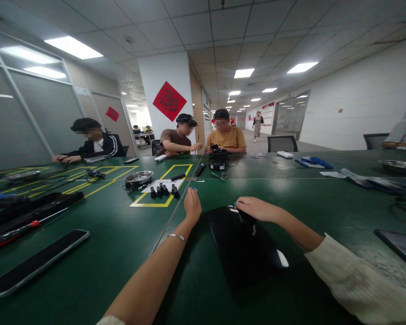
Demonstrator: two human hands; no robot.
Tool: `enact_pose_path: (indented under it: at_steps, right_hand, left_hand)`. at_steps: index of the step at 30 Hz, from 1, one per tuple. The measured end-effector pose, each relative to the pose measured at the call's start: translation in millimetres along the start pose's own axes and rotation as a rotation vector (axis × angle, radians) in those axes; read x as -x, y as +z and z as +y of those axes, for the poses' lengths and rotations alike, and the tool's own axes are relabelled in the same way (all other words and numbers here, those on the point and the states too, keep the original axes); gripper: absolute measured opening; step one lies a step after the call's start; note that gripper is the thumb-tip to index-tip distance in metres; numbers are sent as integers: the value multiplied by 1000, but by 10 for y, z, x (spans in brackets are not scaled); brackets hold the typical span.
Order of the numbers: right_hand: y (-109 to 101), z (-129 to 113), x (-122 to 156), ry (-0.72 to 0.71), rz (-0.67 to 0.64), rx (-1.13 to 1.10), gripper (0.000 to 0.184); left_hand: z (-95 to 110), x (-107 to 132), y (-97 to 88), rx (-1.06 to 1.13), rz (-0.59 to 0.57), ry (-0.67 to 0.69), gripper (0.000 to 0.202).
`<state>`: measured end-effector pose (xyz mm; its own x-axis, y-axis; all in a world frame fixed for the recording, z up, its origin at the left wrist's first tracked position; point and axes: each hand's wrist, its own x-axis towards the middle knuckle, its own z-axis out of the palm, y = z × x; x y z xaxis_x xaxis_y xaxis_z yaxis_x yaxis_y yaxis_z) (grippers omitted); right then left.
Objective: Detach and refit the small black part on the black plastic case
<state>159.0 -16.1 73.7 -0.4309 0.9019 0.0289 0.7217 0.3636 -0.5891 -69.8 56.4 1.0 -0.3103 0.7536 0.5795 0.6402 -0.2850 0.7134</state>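
Observation:
A flat black panel (238,246) lies on the green table (122,253) in front of me. My right hand (253,208) rests on its far edge with fingers curled around a small dark tool; what exactly it grips is hard to make out. My left hand (192,205) reaches forward just left of the panel, fingers together and pointing away, a bracelet on the wrist; its fingertips hide whether it holds anything. Several small black parts (164,190) stand on white paper inside a yellow taped rectangle just beyond the left hand.
A metal bowl (138,178) sits left of the parts. A long black strip (37,262) and red-handled tools (10,234) lie at left. Three people sit across the table. A dark tablet (401,246) lies at right, a metal tray (399,166) farther back.

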Motion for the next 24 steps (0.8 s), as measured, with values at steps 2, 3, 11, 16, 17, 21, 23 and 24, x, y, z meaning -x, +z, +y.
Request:
enact_pose_path:
  at_steps: [2, 3, 11, 16, 17, 21, 23, 24]
  right_hand:
    - [-61, 89, 17, 22, -9, -128, 27]
    - [-92, 137, 30, 51, -15, -196, 28]
    - [-34, 575, 89, 250, 138, -742, 30]
    - [342, 795, -13, 272, 199, -930, 25]
    - [397, 818, -27, 273, 202, -915, 26]
    - [493, 850, -44, 261, 196, -801, 34]
    - [494, 847, -43, 244, 170, -703, 38]
    - [491, 843, -44, 231, 149, -643, 40]
  left_hand:
    - [-12, -7, 14, 55, -4, -29, 26]
    - [-11, -5, 21, 68, -11, -32, 26]
    - [155, 190, 145, 80, -132, 102, 26]
    - [349, 436, 253, 42, -296, 311, 28]
    - [387, 479, 256, 17, -327, 364, 28]
    - [489, 584, 223, -60, -419, 572, 26]
    - [506, 589, 203, -91, -436, 625, 26]
    - [509, 583, 196, -107, -436, 635, 27]
